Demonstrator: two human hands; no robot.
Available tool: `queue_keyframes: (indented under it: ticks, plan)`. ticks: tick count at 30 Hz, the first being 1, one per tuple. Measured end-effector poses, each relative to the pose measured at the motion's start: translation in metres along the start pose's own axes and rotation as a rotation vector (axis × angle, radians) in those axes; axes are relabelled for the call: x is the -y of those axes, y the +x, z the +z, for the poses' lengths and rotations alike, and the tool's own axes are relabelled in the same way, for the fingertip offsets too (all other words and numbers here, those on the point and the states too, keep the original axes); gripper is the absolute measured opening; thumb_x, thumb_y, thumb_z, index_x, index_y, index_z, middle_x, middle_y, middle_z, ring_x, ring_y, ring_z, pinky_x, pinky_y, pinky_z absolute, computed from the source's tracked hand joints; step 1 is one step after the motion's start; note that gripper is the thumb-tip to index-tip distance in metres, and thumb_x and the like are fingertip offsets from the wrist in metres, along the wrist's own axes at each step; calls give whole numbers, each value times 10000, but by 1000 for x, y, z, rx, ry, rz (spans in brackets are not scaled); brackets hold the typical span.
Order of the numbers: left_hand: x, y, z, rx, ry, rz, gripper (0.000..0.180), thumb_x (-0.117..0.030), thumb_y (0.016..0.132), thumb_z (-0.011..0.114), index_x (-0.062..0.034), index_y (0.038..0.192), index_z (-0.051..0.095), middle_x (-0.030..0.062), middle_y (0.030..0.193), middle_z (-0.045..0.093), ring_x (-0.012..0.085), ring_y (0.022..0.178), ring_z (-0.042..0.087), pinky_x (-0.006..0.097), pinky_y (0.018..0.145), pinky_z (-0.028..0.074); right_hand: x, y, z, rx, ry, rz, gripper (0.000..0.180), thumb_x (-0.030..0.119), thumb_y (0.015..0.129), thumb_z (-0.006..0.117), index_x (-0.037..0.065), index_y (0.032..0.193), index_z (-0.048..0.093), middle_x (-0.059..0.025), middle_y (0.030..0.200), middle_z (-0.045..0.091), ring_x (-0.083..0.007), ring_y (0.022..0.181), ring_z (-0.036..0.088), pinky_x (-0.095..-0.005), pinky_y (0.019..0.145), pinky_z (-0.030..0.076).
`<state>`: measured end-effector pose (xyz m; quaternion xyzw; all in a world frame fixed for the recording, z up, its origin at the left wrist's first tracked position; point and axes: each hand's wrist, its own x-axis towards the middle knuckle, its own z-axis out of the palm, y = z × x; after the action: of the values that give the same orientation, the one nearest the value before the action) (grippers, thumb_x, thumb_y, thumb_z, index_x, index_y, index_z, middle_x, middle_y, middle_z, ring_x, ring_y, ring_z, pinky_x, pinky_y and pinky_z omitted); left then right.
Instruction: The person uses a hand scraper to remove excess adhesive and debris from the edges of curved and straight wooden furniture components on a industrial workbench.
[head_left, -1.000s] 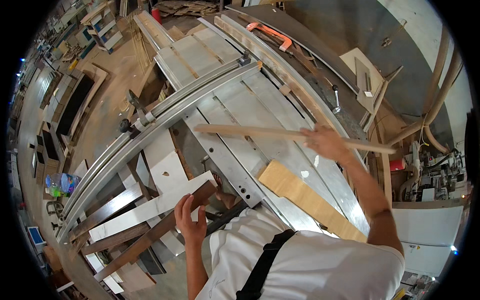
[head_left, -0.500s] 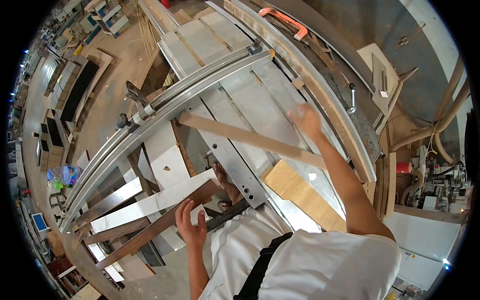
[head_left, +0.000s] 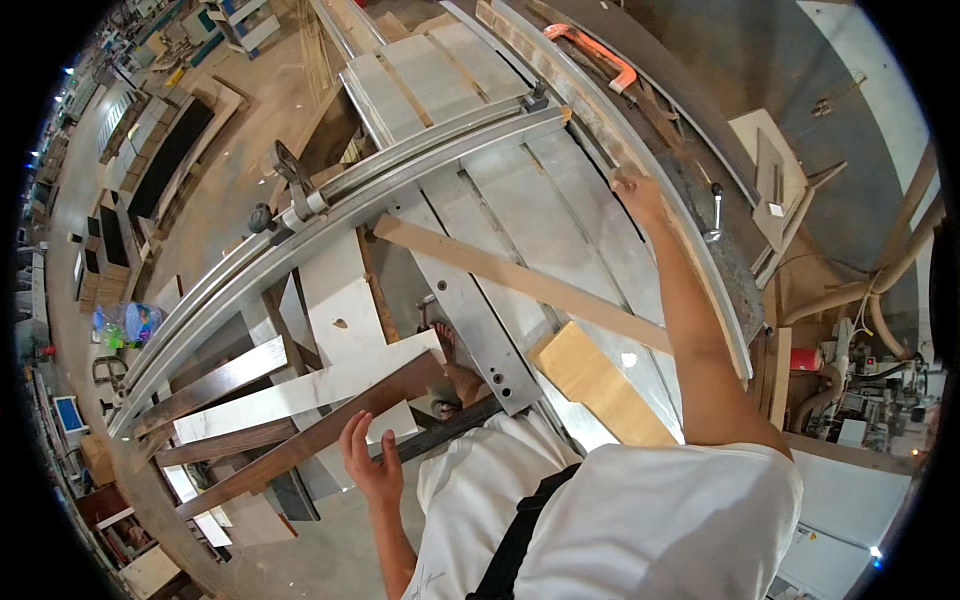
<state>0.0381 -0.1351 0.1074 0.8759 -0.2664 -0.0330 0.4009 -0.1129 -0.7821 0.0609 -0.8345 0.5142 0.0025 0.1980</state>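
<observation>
Brown wood strip (head_left: 525,285) lies placed across the metal table (head_left: 540,220), unclamped. Left hand (head_left: 372,462), seven o'clock, spreads empty; right hand (head_left: 638,195), two o'clock, curls, its grip hidden from me.

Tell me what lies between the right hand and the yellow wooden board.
In the head view, a long wooden strip lies between the right hand and the yellow wooden board, slanting across the grooved metal tabletop.

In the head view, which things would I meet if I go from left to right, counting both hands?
Translucent plastic items → black clamp knob → left hand → right hand → metal lever → red cylinder.
</observation>
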Motion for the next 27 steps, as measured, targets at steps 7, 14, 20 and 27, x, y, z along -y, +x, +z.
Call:
queue_keyframes:
  ticks: [7, 14, 20, 27]
  plan:
    - [10, -16, 5, 18, -104, 144, 296, -86, 940, 706, 0, 1222, 678, 167, 1265, 664, 338, 1208, 627, 433, 1027, 486, 40, -207, -13, 478, 1863, -357, 529, 417, 1014, 603, 21, 1361, 552, -221, 1365, 595, -300, 1144, 639, -463, 919, 545]
    - [-48, -14, 4, 157, -263, 408, 322, -110, 940, 720, -29, 1249, 676, 156, 1272, 671, 329, 1203, 632, 426, 1026, 487, 38, -323, -28, 415, 1988, -543, 699, 437, 902, 669, -27, 1400, 507, -175, 1232, 639, -282, 1056, 643, -427, 890, 551]
    - [-63, -36, 41, 365, -257, 385, 456, -211, 894, 777, -5, 1276, 639, 210, 1298, 630, 384, 1205, 601, 446, 1015, 473, -37, -425, -27, -80, 1634, -105, 526, 327, 909, 656, 38, 1340, 571, -138, 1166, 654, -256, 1001, 644, -397, 856, 551]
    - [-104, -17, 152, 720, -146, 767, 832, -241, 763, 864, -16, 1454, 458, 229, 1479, 472, 431, 1391, 423, 511, 1128, 374, -78, -499, 24, -249, 1201, 320, 428, 128, 858, 761, -34, 1240, 655, -65, 995, 681, -154, 854, 655, -292, 714, 541]
